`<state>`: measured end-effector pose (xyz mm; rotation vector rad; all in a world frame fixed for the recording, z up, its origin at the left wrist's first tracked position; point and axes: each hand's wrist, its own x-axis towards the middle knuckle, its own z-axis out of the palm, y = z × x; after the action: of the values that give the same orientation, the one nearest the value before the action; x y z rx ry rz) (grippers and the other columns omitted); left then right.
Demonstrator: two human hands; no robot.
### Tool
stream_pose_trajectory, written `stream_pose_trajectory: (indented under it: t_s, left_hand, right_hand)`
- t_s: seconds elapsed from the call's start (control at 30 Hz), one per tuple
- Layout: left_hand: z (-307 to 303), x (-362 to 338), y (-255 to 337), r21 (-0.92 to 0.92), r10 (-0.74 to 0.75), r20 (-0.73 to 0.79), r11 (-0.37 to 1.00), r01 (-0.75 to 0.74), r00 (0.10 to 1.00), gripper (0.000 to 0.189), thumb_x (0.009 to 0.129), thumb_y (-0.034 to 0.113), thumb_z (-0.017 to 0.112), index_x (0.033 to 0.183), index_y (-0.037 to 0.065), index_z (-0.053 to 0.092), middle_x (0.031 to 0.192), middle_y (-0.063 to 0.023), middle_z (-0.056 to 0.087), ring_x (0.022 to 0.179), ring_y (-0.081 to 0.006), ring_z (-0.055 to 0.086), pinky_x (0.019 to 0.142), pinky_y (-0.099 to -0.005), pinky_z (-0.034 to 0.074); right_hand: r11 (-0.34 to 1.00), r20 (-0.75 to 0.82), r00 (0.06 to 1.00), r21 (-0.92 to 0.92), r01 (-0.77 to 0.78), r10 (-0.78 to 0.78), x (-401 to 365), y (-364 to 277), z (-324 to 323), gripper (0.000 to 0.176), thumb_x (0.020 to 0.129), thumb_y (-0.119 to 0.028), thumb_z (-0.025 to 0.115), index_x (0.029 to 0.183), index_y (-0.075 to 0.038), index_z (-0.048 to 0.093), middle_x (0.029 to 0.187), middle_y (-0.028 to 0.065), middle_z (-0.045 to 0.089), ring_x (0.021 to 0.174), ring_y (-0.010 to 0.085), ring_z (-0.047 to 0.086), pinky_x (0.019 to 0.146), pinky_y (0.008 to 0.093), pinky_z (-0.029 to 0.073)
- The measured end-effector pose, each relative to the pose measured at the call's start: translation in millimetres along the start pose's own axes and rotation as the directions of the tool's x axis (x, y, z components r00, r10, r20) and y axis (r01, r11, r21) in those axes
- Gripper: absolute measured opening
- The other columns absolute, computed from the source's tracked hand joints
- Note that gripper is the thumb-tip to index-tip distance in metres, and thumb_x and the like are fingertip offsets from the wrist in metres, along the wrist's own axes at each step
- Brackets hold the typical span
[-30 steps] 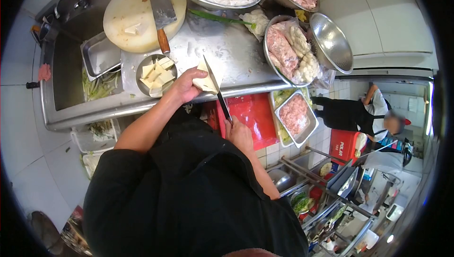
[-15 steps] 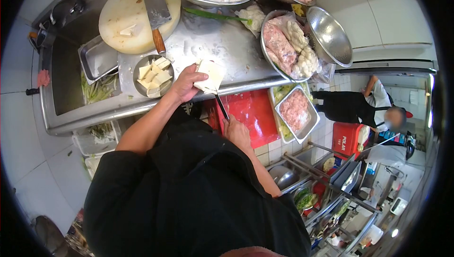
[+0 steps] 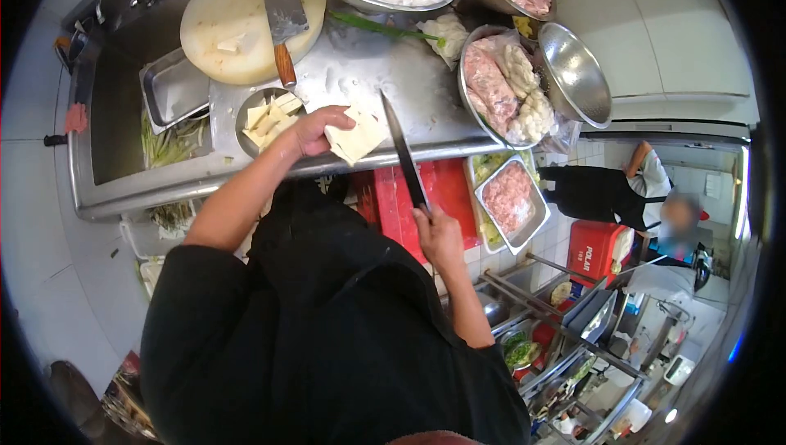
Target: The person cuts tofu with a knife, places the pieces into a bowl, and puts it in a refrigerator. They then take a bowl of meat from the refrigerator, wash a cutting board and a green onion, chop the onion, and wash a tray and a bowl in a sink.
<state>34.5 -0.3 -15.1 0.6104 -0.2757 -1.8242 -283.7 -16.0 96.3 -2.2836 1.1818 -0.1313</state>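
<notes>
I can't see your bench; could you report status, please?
Left hand holds pale block. Right hand grips knife, blade clear of block. Bowl of cut pieces close by.

One round cutting board (image 3: 237,3) is lying on the desk (image 3: 368,89); one cleaver (image 3: 284,15) is resting on it; one long knife (image 3: 403,146) and one pale slab (image 3: 358,138) are showing; five round metal bowls (image 3: 577,76) are sitting about; two rectangular trays (image 3: 172,97) are showing.

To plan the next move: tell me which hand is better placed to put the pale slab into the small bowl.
Probably left. The left hand holds the slab right beside the bowl of cut pieces; the right hand grips the knife, farther off.
</notes>
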Motion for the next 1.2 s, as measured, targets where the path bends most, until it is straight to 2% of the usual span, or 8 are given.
stream_pose_trajectory:
  t_s: [0.1,0.2,0.27,0.37,0.57,0.87,1.07,1.2]
  left_hand:
    - [-17,-3,14,0.103,-0.213,0.151,0.975,0.199,0.965,0.052,0.084,0.018,0.066,0.126,-0.01,0.053,0.121,-0.0199,0.063,0.109,-0.0255,0.064,0.098,-0.0371,0.049]
    - [-10,-11,25,0.181,-0.336,0.101,0.932,0.315,0.936,0.05,0.087,0.02,0.065,0.125,-0.009,0.054,0.121,-0.0186,0.063,0.108,-0.0253,0.064,0.097,-0.0369,0.049]
    - [-33,-3,12,0.188,-0.332,0.129,0.933,0.306,0.934,0.044,0.089,0.021,0.063,0.122,-0.009,0.057,0.12,-0.0178,0.063,0.108,-0.0248,0.064,0.096,-0.0361,0.05]
    - [-14,-4,18,0.186,-0.368,0.17,0.923,0.337,0.914,0.043,0.089,0.02,0.061,0.121,-0.009,0.057,0.12,-0.0179,0.063,0.108,-0.0243,0.063,0.096,-0.0347,0.049]
    - [-16,-6,13,0.194,-0.335,0.172,0.933,0.302,0.926,0.045,0.088,0.018,0.06,0.121,-0.011,0.056,0.121,-0.0187,0.063,0.11,-0.0237,0.062,0.097,-0.0331,0.047]
    - [-12,-10,7,0.152,-0.326,0.192,0.942,0.3,0.926,0.043,0.088,0.016,0.061,0.12,-0.012,0.056,0.122,-0.0201,0.062,0.11,-0.0245,0.062,0.097,-0.0331,0.047]
    - [-21,-11,-5,0.129,-0.36,0.092,0.929,0.347,0.929,0.043,0.087,0.016,0.062,0.119,-0.011,0.057,0.12,-0.0191,0.063,0.108,-0.0244,0.063,0.096,-0.0325,0.049]
    - [-26,-11,-11,0.101,-0.361,0.015,0.928,0.358,0.932,0.034,0.088,0.018,0.067,0.113,-0.004,0.062,0.112,-0.0135,0.067,0.102,-0.0203,0.066,0.09,-0.0339,0.053]
  right_hand:
    - [0.992,-0.012,0.998,-0.108,0.065,-0.066,2,19,-14,0.027,0.092,-0.03,0.061,0.085,-0.004,0.061,0.068,0.0201,0.061,0.064,0.0403,0.061,0.056,0.0486,0.048]
    - [0.958,0.095,0.985,-0.237,0.162,-0.143,6,15,-18,0.026,0.092,-0.03,0.061,0.082,-0.006,0.059,0.066,0.018,0.06,0.063,0.0386,0.062,0.056,0.0471,0.048]
    - [0.947,0.105,0.974,-0.232,0.22,-0.2,8,7,-13,0.025,0.091,-0.029,0.061,0.081,-0.007,0.058,0.069,0.0148,0.062,0.064,0.0366,0.063,0.055,0.0457,0.049]
    - [0.937,0.16,0.965,-0.247,0.245,-0.21,13,-3,-5,0.024,0.091,-0.029,0.06,0.083,-0.007,0.058,0.075,0.0116,0.064,0.065,0.0356,0.063,0.055,0.0458,0.05]
    - [0.93,0.145,0.964,-0.264,0.256,-0.224,18,1,3,0.022,0.091,-0.028,0.06,0.082,-0.008,0.056,0.072,0.012,0.062,0.064,0.0357,0.063,0.055,0.046,0.05]
    - [0.923,0.211,0.955,-0.28,0.263,-0.208,19,9,11,0.024,0.092,-0.028,0.059,0.081,-0.007,0.055,0.072,0.0143,0.062,0.064,0.0361,0.063,0.054,0.0463,0.05]
    - [0.925,0.247,0.946,-0.261,0.275,-0.212,17,19,16,0.026,0.093,-0.028,0.057,0.081,-0.005,0.055,0.072,0.0164,0.063,0.065,0.0372,0.063,0.055,0.0462,0.051]
    - [0.909,0.273,0.94,-0.302,0.288,-0.207,16,34,24,0.024,0.093,-0.027,0.056,0.081,-0.007,0.055,0.069,0.017,0.063,0.062,0.0362,0.064,0.054,0.046,0.051]
